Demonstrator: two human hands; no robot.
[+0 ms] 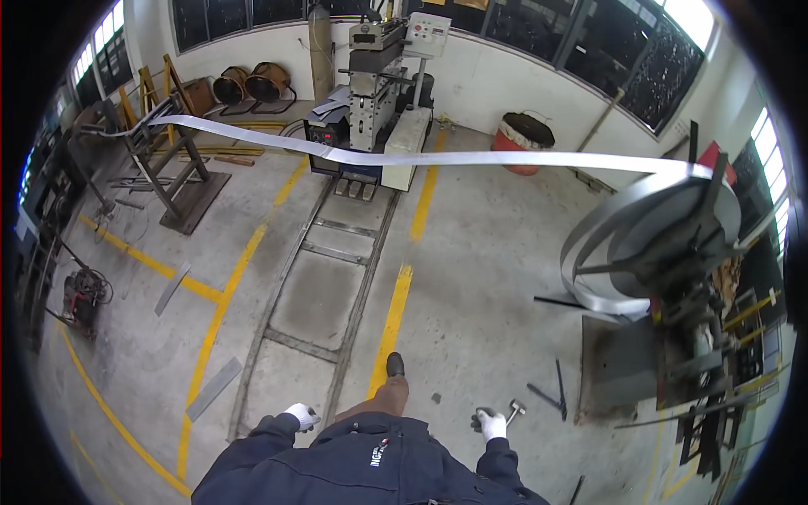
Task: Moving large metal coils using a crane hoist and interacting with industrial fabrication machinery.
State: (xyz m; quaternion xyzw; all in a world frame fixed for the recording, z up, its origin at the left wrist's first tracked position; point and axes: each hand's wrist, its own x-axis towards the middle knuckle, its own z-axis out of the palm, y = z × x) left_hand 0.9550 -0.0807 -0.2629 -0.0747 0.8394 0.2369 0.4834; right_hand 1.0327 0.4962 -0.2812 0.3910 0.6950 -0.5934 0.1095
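Observation:
My left hand (303, 416), in a white glove with darker fingers, hangs beside my left hip. Its fingers are curled in, and nothing shows in them. At my right side, my right hand (489, 423) is gloved too and closed around the handle of a small hammer (515, 410), whose head sticks out to the right. Ahead, a long metal strip (438, 158) spans the workshop. It runs from a large coil on an uncoiler (673, 227) at the right, past the front of a press machine (376, 101), to a metal stand (172, 164) at the left.
Floor rails (290, 286) lead up to the press between yellow lines (394, 316). Dark bars (560, 391) lie near the uncoiler's base plate (619, 370). Flat metal pieces (215, 389) rest on the floor at left. A red bin (513, 167) and a gas cylinder (321, 55) stand behind.

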